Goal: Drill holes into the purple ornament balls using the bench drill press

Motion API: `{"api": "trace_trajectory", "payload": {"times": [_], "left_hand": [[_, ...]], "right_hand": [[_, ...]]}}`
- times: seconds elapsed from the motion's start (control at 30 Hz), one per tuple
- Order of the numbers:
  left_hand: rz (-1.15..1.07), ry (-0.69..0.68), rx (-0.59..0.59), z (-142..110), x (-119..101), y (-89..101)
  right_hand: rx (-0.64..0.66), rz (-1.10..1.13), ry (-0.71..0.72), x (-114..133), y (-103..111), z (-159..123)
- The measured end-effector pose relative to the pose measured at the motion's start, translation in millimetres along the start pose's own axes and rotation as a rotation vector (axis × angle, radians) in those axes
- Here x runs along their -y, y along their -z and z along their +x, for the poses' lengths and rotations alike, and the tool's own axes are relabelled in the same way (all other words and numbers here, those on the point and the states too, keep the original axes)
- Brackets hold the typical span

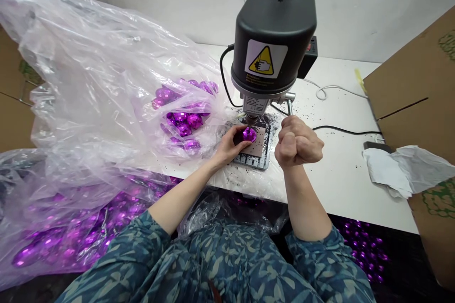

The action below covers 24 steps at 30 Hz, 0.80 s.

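A small bench drill press (273, 38) with a black motor housing stands in front of me. Under its chuck (252, 118) sits a shiny purple faceted ball (249, 135), on a board (255, 147) over the metal base. My left hand (229, 146) grips the ball from the left between thumb and fingers. To the right, my right hand (299, 142) is wrapped in a fist round the feed lever (290, 104), whose lower end is hidden in it. Whether the drill bit touches the ball I cannot tell.
A clear plastic bag (88, 66) with several purple balls (185, 118) lies left on the white table (341, 170). Another bag of balls (92, 227) hangs below. Dark shavings surround the base. Cardboard boxes (408, 90) stand right, near crumpled white paper (387, 170).
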<state>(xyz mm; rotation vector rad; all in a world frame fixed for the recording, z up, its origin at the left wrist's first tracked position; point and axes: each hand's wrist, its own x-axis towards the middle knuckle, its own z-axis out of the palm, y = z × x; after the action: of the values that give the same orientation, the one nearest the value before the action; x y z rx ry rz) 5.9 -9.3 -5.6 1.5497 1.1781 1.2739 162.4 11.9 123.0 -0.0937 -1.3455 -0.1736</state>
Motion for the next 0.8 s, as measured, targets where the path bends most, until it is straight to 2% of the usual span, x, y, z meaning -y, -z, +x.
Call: {"api": "trace_trajectory", "payload": {"times": [0.1, 0.2, 0.27, 0.33, 0.4, 0.47, 0.53, 0.6, 0.7, 0.8], "left_hand": [[0.0, 0.008, -0.012, 2, 1, -1.6], [0.03, 0.019, -0.066, 0, -2, -4.2], [0.077, 0.003, -0.122, -9, -11, -4.8], [0.125, -0.054, -0.124, -30, -23, -3.8], [0.14, -0.156, -0.01, -61, -36, -1.6], [0.122, -0.286, 0.232, -97, -41, 0.6], [0.176, -0.424, 0.488, -129, -36, 1.4], [0.347, -0.533, 0.639, -154, -21, 0.6], [0.571, -0.551, 0.674, -170, 5, -0.5], [0.519, -0.511, 0.642, -168, 15, 4.8]], "right_hand": [[-0.032, -0.037, -0.094, 5, -4, 10], [-0.057, -0.098, -0.284, 8, -12, 34], [-0.027, -0.136, -0.432, 8, -18, 52], [-0.023, -0.175, -0.482, 6, -21, 65], [-0.038, -0.175, -0.488, 5, -24, 70], [-0.045, -0.162, -0.487, 5, -25, 70], [-0.044, -0.163, -0.492, 6, -25, 68], [-0.06, -0.152, -0.493, 7, -26, 67], [-0.097, -0.097, -0.513, 6, -26, 66], [-0.137, -0.05, -0.549, 5, -27, 66]]}}
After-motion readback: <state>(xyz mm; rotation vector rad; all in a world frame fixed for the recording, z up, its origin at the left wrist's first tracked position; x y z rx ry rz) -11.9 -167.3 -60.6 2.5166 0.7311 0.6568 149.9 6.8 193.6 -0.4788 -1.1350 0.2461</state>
